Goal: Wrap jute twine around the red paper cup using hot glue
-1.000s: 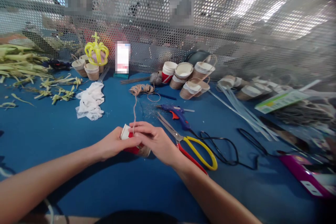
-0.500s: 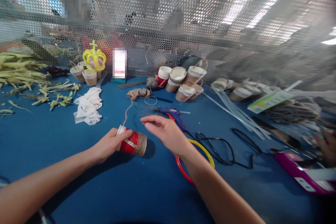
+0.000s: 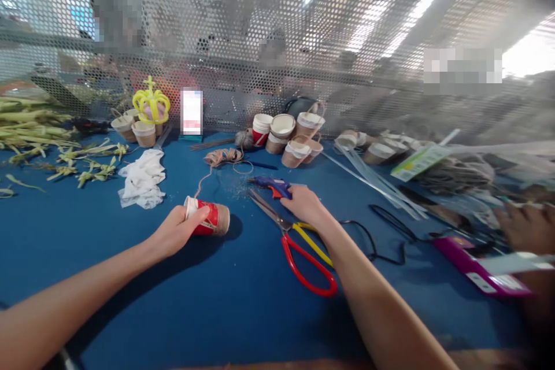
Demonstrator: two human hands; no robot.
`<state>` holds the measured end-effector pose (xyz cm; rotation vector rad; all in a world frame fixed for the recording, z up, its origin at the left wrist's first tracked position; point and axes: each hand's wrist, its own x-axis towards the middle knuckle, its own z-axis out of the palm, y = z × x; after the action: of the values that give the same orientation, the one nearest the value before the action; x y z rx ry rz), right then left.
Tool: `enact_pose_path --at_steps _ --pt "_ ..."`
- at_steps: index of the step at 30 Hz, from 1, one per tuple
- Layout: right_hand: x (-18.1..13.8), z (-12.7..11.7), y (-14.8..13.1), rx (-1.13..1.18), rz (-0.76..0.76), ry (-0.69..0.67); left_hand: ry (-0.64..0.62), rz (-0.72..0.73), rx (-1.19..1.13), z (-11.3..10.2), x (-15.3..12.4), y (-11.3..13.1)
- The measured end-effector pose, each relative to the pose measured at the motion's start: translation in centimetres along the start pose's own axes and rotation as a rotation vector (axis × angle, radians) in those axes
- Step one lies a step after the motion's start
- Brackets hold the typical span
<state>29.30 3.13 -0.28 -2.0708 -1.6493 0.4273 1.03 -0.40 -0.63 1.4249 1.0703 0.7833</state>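
- The left hand [image 3: 176, 232] has its grip closed around a red paper cup [image 3: 207, 219] that lies on its side on the blue worktop [image 3: 243, 312], rim end toward the hand, thumb over the top of the cup wall.
- The cup's far end looks wrapped in tan twine; a strand of twine [image 3: 203, 176] runs from the cup up to a loose twine coil [image 3: 222, 156] farther back on the worktop.
- The right hand [image 3: 306, 204] lies on the handle end of a blue hot glue gun [image 3: 271, 184], fingers curled over it; whether the grip has fully closed on the gun I cannot tell, since the fingers hide the contact.
- The glue gun lies flat, nozzle pointing left, just beyond the scissors [image 3: 299, 245], whose blades point up-left and whose red and yellow handles lie near the right forearm.
- A black cord [image 3: 381, 237] loops across the worktop to the right of the right wrist.
- Behind the glue gun a cluster of twine-wrapped paper cups [image 3: 292, 136] stands near the perforated metal screen [image 3: 303, 40].
- To the left lie a crumpled white cloth [image 3: 141, 179], green leaf strips [image 3: 78, 162] and a yellow crown shape [image 3: 151, 103] set over more cups.
- At the right edge another person's hand [image 3: 522, 225] rests near a purple package [image 3: 472, 266].
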Motion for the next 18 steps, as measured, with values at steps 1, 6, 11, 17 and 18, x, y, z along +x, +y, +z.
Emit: enact_pose_path --at_steps 1,6,11,17,18 --pt "0.0 0.1 0.0 0.016 0.008 -0.003 0.0 0.008 0.009 0.0 0.1 0.0" --pt "-0.9 -1.3 -1.4 0.21 0.015 0.01 0.022 -0.056 -0.094 -0.1 0.6 -0.1" --pt "-4.1 -3.0 -4.4 0.52 -0.014 -0.237 0.055 -0.205 -0.296 -0.4 0.9 0.2" --pt "-7.8 -2.3 -6.7 0.581 -0.151 -0.428 0.056 -0.296 -0.363 -0.5 1.0 0.4" --pt "-8.3 -2.1 -6.8 0.553 -0.145 -0.433 0.041 -0.289 -0.368 -0.5 1.1 0.3"
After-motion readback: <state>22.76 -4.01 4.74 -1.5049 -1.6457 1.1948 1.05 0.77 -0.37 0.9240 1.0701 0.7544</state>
